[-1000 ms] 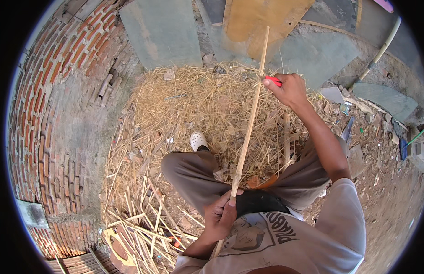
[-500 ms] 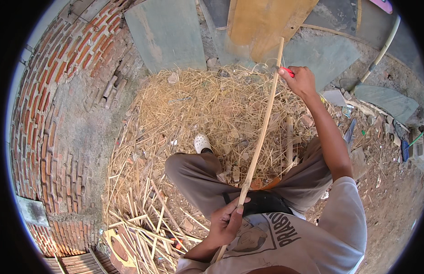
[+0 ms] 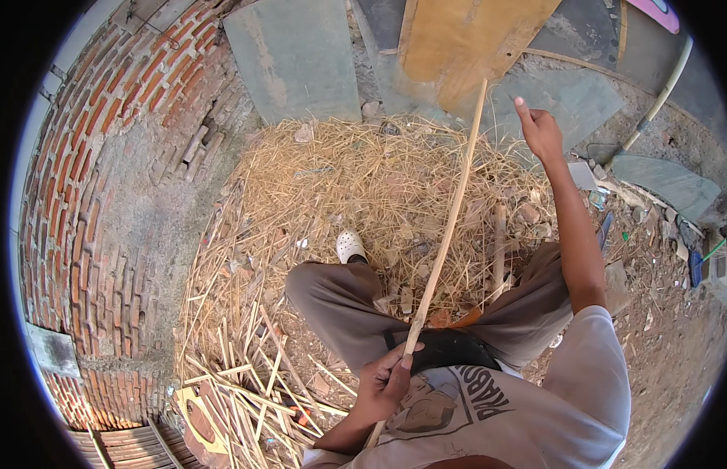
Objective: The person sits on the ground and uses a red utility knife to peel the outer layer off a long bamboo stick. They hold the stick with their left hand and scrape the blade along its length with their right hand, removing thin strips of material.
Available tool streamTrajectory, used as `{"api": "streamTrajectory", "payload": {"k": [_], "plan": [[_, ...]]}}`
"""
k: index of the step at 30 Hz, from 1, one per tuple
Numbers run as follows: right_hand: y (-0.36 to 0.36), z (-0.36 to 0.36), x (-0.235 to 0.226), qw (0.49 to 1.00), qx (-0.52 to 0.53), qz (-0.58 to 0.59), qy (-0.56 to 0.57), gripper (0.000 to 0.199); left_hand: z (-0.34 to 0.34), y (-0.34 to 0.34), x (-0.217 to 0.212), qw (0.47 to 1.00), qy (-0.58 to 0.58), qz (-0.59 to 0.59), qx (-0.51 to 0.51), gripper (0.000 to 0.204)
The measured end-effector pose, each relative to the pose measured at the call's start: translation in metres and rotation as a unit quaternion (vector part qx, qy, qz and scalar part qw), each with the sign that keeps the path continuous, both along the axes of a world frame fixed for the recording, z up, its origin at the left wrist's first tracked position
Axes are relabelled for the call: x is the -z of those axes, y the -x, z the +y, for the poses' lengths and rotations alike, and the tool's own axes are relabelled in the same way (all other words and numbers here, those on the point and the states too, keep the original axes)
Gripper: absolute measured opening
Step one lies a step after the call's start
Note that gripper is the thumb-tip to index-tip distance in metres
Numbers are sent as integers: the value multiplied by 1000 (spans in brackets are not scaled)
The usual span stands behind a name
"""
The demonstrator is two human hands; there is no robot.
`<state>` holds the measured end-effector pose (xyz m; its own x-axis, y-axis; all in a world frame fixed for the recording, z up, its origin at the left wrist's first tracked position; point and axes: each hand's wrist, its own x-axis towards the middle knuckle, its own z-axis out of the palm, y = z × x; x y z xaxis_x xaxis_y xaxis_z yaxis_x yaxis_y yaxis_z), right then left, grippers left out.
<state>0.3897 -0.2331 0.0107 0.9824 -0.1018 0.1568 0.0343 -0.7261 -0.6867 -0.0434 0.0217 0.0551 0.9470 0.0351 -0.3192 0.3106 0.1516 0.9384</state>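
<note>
A long, pale bamboo strip [image 3: 451,215] slants up and away from my lap, its far tip over the ground in front of me. My left hand [image 3: 385,384] is closed round its near part, close to my shirt. Beyond the far end and just right of it is my right hand [image 3: 542,134], apart from the strip, thumb raised and fingers curled. The red-handled knife seen there earlier is mostly hidden in this fist. A thin curled shaving [image 3: 495,109] shows faintly by the strip's tip.
Shavings [image 3: 363,176] cover the ground ahead. A heap of cut strips [image 3: 258,391] lies at lower left, beside a brick wall [image 3: 82,234]. Grey boards [image 3: 293,62] and a brown board [image 3: 465,47] stand at the back. A pale pole [image 3: 660,90] leans at far right.
My right hand has moved right and slightly down, off the strip, and the red handle no longer shows. The left hand keeps its hold with little movement.
</note>
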Motion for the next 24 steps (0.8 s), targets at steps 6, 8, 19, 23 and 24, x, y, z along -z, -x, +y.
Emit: {"api": "streamTrajectory", "payload": {"k": [6, 8, 19, 23, 24], "plan": [[116, 77, -20, 943, -277, -138, 125, 75, 4, -26, 2, 998, -16, -65, -19, 33], [110, 76, -18, 940, -274, -172, 109, 72, 5, -27, -1, 996, -31, -82, -20, 31], [60, 65, -11, 966, -159, -181, 89, 76, 3, -26, -2, 994, -80, -80, 2, 32], [28, 40, -21, 995, -70, -47, 50, 79, -1, -16, -8, 993, -98, -49, 43, 31], [22, 36, -20, 996, -57, -44, 51, 80, -2, -13, -8, 994, -92, -46, 47, 31]]}}
